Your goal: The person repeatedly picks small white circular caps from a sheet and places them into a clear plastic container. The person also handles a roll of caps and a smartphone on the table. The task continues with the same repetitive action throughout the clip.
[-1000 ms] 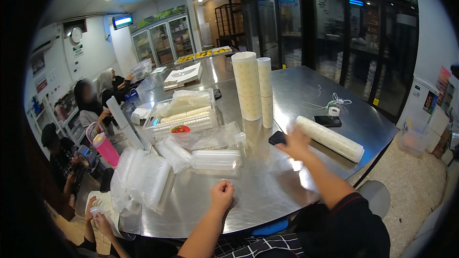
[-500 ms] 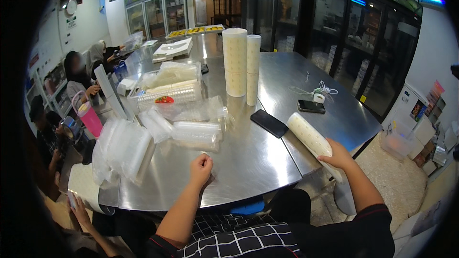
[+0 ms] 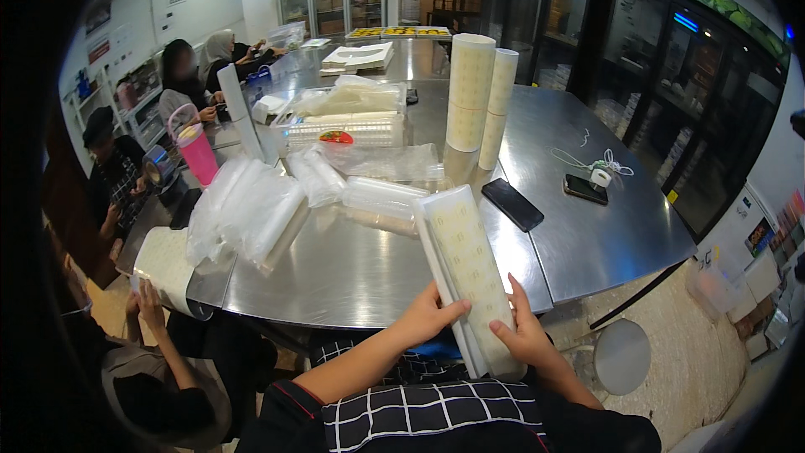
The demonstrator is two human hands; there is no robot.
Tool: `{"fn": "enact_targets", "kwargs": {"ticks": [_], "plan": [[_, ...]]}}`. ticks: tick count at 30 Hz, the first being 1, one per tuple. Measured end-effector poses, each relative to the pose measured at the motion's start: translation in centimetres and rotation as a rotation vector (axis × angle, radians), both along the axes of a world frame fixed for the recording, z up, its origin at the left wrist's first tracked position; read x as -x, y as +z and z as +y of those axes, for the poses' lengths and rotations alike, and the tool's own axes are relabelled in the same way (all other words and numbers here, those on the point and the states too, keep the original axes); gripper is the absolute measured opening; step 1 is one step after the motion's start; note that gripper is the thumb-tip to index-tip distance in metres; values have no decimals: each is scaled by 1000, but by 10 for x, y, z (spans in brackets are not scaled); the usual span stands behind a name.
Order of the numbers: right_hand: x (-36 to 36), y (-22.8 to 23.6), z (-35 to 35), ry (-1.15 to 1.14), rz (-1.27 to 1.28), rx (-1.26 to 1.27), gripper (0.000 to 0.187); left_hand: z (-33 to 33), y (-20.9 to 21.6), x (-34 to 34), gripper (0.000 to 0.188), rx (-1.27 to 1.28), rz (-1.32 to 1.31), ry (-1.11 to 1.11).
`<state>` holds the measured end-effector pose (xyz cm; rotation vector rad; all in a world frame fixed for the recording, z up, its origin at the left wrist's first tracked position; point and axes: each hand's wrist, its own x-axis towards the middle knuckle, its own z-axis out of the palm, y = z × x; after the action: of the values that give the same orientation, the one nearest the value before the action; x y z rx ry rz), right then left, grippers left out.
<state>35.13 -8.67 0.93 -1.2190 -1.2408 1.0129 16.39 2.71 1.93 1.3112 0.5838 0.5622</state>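
Note:
Between my two hands is a roll of cream sheet (image 3: 471, 264) printed with small pale yellow marks. It is tilted over the table's front edge, its far end leaning a little left. My left hand (image 3: 429, 316) grips its left side, thumb on top, where a whitish lengthwise edge shows. My right hand (image 3: 527, 331) holds the lower right side, with the thumb across the front and the fingers partly hidden behind. Beyond the roll, a black phone (image 3: 512, 205) lies on the steel table (image 3: 360, 264). A thick patterned roll (image 3: 470, 96) and a thinner one (image 3: 498, 109) stand upright farther back.
Clear plastic bags (image 3: 243, 214) and wrapped clear packs (image 3: 381, 197) lie at left, before a plastic basket (image 3: 344, 130). A second phone (image 3: 585, 190) and a white cable (image 3: 608, 164) lie at right. A co-worker's hands (image 3: 149, 306) hold another patterned sheet (image 3: 163, 264). A round stool (image 3: 622, 356) stands at right.
My right hand has brought the roll from the right to in front of me. My left hand, closed on the table before, now grips the roll too. The view has swung left.

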Motion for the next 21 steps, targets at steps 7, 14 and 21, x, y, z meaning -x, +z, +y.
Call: {"fn": "enact_targets", "kwargs": {"ticks": [7, 14, 21], "plan": [[10, 35, 7, -201, -1054, -384, 63, -10, 12, 27, 73, 190, -165, -8], [15, 35, 5, -525, -1015, -246, 92, -4, 9, 36, 86, 138, -249, -160], [-25, 31, 14, -796, -921, -339, 105, -11, 21, 56, 84, 100, -186, -280]]}}
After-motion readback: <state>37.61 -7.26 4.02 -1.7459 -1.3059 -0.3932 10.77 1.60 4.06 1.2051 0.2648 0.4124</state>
